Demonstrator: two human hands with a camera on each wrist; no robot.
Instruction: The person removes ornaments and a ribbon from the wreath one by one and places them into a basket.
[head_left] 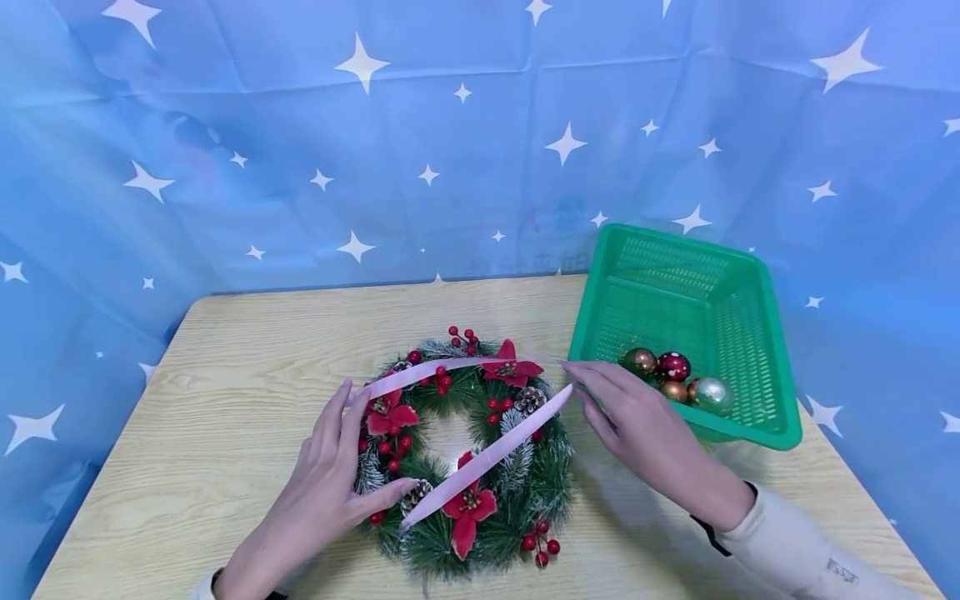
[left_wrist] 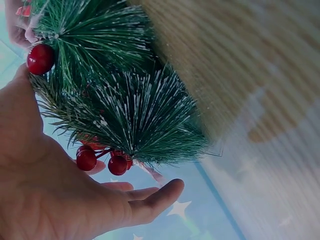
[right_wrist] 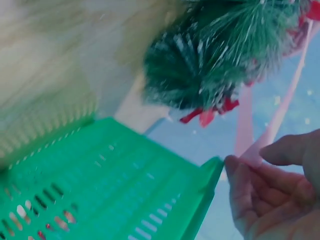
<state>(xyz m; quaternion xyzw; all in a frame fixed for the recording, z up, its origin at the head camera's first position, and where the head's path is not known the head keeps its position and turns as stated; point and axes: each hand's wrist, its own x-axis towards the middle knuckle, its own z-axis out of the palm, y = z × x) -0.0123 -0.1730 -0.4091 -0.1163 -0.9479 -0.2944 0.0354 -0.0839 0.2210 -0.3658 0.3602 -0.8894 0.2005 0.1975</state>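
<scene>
A Christmas wreath [head_left: 551,492] of green needles, red berries, red flowers and pinecones lies on the wooden table. A pale pink ribbon [head_left: 487,457] loops over it, one strand across its far side, the other slanting down to its front. My right hand [head_left: 648,425] pinches the ribbon's fold just right of the wreath; the right wrist view shows the pink ribbon [right_wrist: 254,154] between thumb and fingers. My left hand [head_left: 326,475] spreads at the wreath's left edge, fingers by the ribbon's far strand and thumb near a pinecone. In the left wrist view its fingers extend beside red berries [left_wrist: 118,165].
A green plastic basket [head_left: 780,367] stands at the right of the table [head_left: 247,367], close beyond my right hand. It holds several bauble ornaments [head_left: 673,367]. A blue curtain with white stars [head_left: 480,150] hangs behind the table.
</scene>
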